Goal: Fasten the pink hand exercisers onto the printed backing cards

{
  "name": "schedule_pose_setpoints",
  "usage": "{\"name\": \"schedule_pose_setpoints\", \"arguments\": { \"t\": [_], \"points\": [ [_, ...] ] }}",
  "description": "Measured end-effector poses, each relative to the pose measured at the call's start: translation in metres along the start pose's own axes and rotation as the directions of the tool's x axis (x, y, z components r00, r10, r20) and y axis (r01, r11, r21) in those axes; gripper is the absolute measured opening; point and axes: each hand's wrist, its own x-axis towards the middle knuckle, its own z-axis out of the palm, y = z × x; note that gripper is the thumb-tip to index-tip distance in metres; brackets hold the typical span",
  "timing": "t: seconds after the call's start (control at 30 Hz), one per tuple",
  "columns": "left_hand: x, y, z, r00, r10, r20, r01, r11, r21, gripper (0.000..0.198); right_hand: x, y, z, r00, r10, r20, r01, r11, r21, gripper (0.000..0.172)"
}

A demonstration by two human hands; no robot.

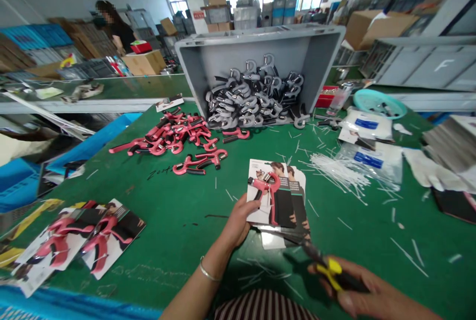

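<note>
The left hand (236,223) grips a printed card (256,216), with a red exerciser (274,198) on its face, over more cards (299,201). To its right, the right hand (377,294) clasps yellow-and-black pliers (333,266), tips near the cards. Beyond the left hand, red exercisers (191,126) lie heaped on the green desk (167,240); farther off, a gray bin (323,59) holds gray exercisers (245,101). White ties (338,173) lie beyond the right hand.

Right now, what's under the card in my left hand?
Beneath the card in your left hand, more printed cards show along its right and lower edges, over the green table. Their middles are covered, so I can't count them.
</note>
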Motion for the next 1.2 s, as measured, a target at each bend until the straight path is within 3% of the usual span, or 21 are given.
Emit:
{"name": "schedule_pose_setpoints", "arguments": {
  "t": [0.1, 0.17, 0.23, 0.33, 0.43, 0.67, 0.77, 0.87, 1.03, 1.2],
  "points": [
    [0.000, 0.000, 0.001, 1.000, 0.002, 0.002, -0.002, 1.000, -0.001, 0.035, 0.034, -0.012, -0.022, 0.982, -0.117, -0.147, 0.070, 0.954, -0.292, 0.034],
    [0.000, 0.000, 0.001, 1.000, 0.001, 0.013, -0.001, 1.000, -0.002, 0.037, 0.060, -0.021, -0.033, 0.933, -0.295, -0.208, 0.110, 0.781, -0.615, 0.031],
    [-0.001, 0.000, 0.000, 1.000, 0.006, 0.008, -0.006, 1.000, -0.011, 0.037, 0.082, -0.029, -0.039, 0.900, -0.409, -0.151, 0.116, 0.559, -0.821, 0.034],
    [0.000, -0.001, 0.000, 1.000, 0.015, -0.026, -0.016, 0.999, -0.030, 0.032, 0.104, -0.036, -0.039, 0.885, -0.463, -0.050, 0.124, 0.338, -0.933, 0.041],
    [0.000, -0.002, -0.001, 0.999, 0.022, -0.040, -0.023, 0.999, -0.026, 0.029, 0.112, -0.037, -0.034, 0.876, -0.480, -0.043, 0.091, 0.252, -0.963, 0.051],
    [0.000, -0.004, 0.001, 0.998, 0.032, -0.058, -0.032, 0.999, -0.003, 0.038, 0.121, -0.047, -0.029, 0.885, -0.464, -0.037, 0.064, 0.201, -0.978, 0.057],
    [-0.001, -0.002, 0.002, 0.997, 0.026, -0.071, -0.027, 1.000, -0.007, 0.037, 0.124, -0.052, -0.029, 0.903, -0.429, -0.009, 0.085, 0.201, -0.976, 0.039],
    [-0.001, -0.002, 0.002, 0.997, 0.027, -0.072, -0.029, 0.999, -0.018, 0.036, 0.127, -0.054, -0.031, 0.930, -0.369, -0.011, 0.088, 0.250, -0.964, 0.021],
    [-0.001, -0.001, 0.001, 0.997, 0.025, -0.072, -0.026, 0.999, -0.020, 0.033, 0.136, -0.055, -0.041, 0.967, -0.256, -0.007, 0.078, 0.320, -0.944, 0.022],
    [-0.003, 0.000, -0.001, 0.999, -0.001, -0.054, -0.003, 0.997, -0.079, 0.028, 0.133, -0.054, -0.041, 0.977, -0.208, 0.042, 0.147, 0.522, -0.840, 0.021]
  ]
}}
